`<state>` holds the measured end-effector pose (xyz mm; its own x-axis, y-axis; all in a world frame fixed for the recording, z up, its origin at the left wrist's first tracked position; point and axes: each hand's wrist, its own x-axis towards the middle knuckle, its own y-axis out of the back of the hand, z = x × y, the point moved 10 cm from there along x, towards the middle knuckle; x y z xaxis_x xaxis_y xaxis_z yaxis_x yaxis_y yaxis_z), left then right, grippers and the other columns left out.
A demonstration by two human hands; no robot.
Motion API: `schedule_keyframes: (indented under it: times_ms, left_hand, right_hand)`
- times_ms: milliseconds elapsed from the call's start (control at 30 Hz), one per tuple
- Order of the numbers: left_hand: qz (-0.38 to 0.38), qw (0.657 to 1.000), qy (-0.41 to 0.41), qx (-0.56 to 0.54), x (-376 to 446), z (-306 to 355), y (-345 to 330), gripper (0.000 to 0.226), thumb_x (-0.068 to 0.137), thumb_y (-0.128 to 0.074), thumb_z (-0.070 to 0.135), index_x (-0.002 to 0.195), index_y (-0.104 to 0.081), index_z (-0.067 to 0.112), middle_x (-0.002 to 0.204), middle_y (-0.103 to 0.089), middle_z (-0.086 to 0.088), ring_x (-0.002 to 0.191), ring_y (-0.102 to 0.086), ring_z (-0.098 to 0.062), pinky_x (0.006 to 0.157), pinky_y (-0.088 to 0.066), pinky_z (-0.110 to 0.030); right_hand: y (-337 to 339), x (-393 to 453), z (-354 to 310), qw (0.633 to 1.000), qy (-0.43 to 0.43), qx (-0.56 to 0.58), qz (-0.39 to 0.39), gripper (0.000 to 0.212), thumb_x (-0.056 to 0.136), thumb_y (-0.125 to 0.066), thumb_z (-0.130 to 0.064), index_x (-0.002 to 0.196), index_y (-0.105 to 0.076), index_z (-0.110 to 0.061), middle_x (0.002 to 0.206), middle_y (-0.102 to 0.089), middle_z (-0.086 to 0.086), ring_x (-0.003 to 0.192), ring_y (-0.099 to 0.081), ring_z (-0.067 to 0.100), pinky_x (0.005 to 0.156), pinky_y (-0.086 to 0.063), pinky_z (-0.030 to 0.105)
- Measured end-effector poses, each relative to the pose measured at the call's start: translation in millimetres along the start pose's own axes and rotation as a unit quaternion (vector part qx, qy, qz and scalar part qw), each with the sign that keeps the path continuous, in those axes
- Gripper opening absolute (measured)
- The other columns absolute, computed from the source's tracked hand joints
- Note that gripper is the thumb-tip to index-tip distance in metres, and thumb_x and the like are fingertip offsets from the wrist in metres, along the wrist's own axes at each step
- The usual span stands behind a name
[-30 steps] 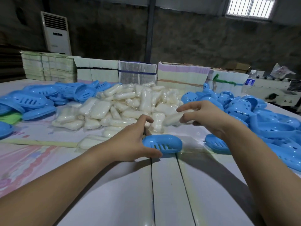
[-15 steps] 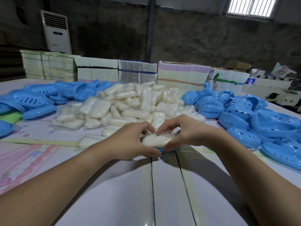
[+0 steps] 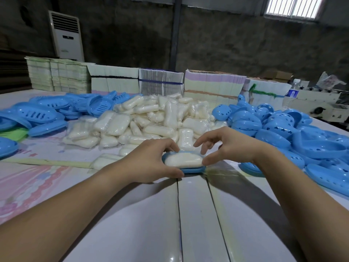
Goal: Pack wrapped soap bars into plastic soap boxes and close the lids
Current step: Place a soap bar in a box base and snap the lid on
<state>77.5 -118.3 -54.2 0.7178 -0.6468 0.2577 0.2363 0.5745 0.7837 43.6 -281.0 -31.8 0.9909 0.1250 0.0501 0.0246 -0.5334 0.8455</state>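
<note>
Heaps of slotted blue plastic soap-box halves [image 3: 43, 114] lie at the far left of the glossy white bench [image 3: 132, 224], with the pile of film-wrapped cream soap bars [image 3: 151, 118] beside them. Nearer, the left hand [image 3: 151, 161] grips the left end of a blue oval plastic soap-box base [image 3: 194, 169], fingers curled over its far rim and thumb on the near edge. One wrapped cream soap bar [image 3: 184, 160] sits in that base. The right hand [image 3: 224, 146] touches the bar's right end with its thumb, fingers loosely spread above. Domed blue plastic lids [image 3: 279, 125] crowd the right. The bar looks proud of the rim; judged from that, loose film could catch and keep a lid from snapping shut.
</note>
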Motion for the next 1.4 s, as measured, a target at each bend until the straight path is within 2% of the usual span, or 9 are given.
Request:
schedule_keyframes:
  times_ms: [100, 167, 300, 700, 833, 1033, 1167, 1333, 1400]
  left_hand:
    - [0.003, 1.000, -0.011, -0.001, 0, 2, 1, 0.053, 0.069, -0.088, 0.042, 0.114, -0.061, 0.033, 0.097, -0.056, 0.021, 0.082, -0.050, 0.008, 0.051, -0.042, -0.005]
    - [0.007, 1.000, -0.014, 0.004, -1, 2, 2, 0.052, 0.070, -0.088, 0.040, 0.114, -0.061, 0.032, 0.098, -0.058, 0.020, 0.084, -0.050, 0.009, 0.057, -0.041, -0.005]
    - [0.009, 1.000, -0.017, 0.005, 0, 3, 2, 0.052, 0.071, -0.087, 0.040, 0.114, -0.060, 0.032, 0.099, -0.058, 0.020, 0.085, -0.050, 0.009, 0.061, -0.040, -0.008]
    - [-0.005, 1.000, -0.013, -0.005, 1, 0, -2, 0.053, 0.074, -0.085, 0.040, 0.117, -0.055, 0.032, 0.116, -0.060, 0.011, 0.081, -0.051, 0.002, 0.048, -0.040, -0.003]
    - [-0.004, 0.999, -0.028, 0.018, 2, 2, -4, 0.055, 0.074, -0.083, 0.045, 0.118, -0.053, 0.033, 0.115, -0.060, 0.012, 0.081, -0.052, 0.008, 0.058, -0.039, -0.007]
    - [-0.003, 0.999, -0.026, 0.032, 6, -4, -9, 0.057, 0.071, -0.080, 0.055, 0.115, -0.045, 0.047, 0.123, -0.056, 0.016, 0.096, -0.044, 0.016, 0.069, -0.034, -0.009]
    - [0.000, 0.999, -0.023, 0.035, 7, -6, -10, 0.058, 0.070, -0.079, 0.057, 0.114, -0.043, 0.051, 0.122, -0.055, 0.018, 0.097, -0.044, 0.018, 0.069, -0.035, -0.010]
    - [-0.003, 0.999, -0.013, 0.036, 5, -5, -9, 0.059, 0.071, -0.081, 0.054, 0.117, -0.044, 0.050, 0.112, -0.052, 0.028, 0.097, -0.047, 0.015, 0.070, -0.038, -0.014]
    - [-0.003, 0.999, -0.009, 0.036, 3, -3, -9, 0.059, 0.071, -0.081, 0.053, 0.118, -0.045, 0.050, 0.114, -0.053, 0.027, 0.095, -0.052, 0.008, 0.071, -0.039, -0.015]
  right_hand:
    - [-12, 6, -5, 1.000, 0.011, 0.005, 0.000, 0.036, 0.071, -0.084, -0.019, 0.101, -0.072, -0.035, 0.087, -0.070, -0.005, 0.083, -0.057, -0.001, 0.068, -0.039, 0.001]
    - [-12, 6, -5, 1.000, 0.009, 0.015, 0.005, 0.035, 0.071, -0.084, -0.018, 0.100, -0.072, -0.034, 0.088, -0.070, -0.003, 0.080, -0.057, 0.001, 0.067, -0.041, 0.003]
    - [-9, 6, -5, 1.000, 0.013, -0.009, 0.014, 0.036, 0.072, -0.084, -0.024, 0.100, -0.069, -0.041, 0.096, -0.068, -0.008, 0.090, -0.053, 0.005, 0.071, -0.043, 0.011]
    - [-9, 10, 2, 1.000, -0.015, 0.016, 0.013, 0.037, 0.071, -0.086, -0.021, 0.102, -0.071, -0.035, 0.091, -0.073, -0.011, 0.082, -0.062, -0.004, 0.063, -0.042, 0.004]
    - [-6, 9, 3, 0.998, -0.041, 0.020, -0.039, 0.039, 0.075, -0.083, -0.024, 0.109, -0.068, -0.034, 0.094, -0.074, -0.014, 0.074, -0.062, -0.007, 0.070, -0.043, 0.010]
    - [29, -22, 41, 0.968, -0.134, -0.193, -0.085, 0.061, 0.072, -0.081, -0.038, 0.126, -0.053, -0.047, 0.117, -0.055, -0.018, 0.107, -0.053, 0.006, 0.080, -0.040, 0.021]
    - [43, -56, 77, 0.947, -0.207, -0.221, -0.108, 0.074, 0.069, -0.078, -0.031, 0.130, -0.044, -0.052, 0.131, -0.044, -0.014, 0.119, -0.047, 0.015, 0.097, -0.039, 0.035]
    - [30, -58, 80, 0.928, -0.238, -0.253, -0.135, 0.069, 0.074, -0.079, -0.025, 0.131, -0.046, -0.049, 0.127, -0.048, -0.009, 0.109, -0.051, 0.016, 0.084, -0.044, 0.033]
    - [33, -57, 82, 0.928, -0.240, -0.263, -0.111, 0.065, 0.075, -0.077, -0.022, 0.130, -0.050, -0.042, 0.123, -0.052, -0.005, 0.107, -0.054, 0.018, 0.089, -0.048, 0.035]
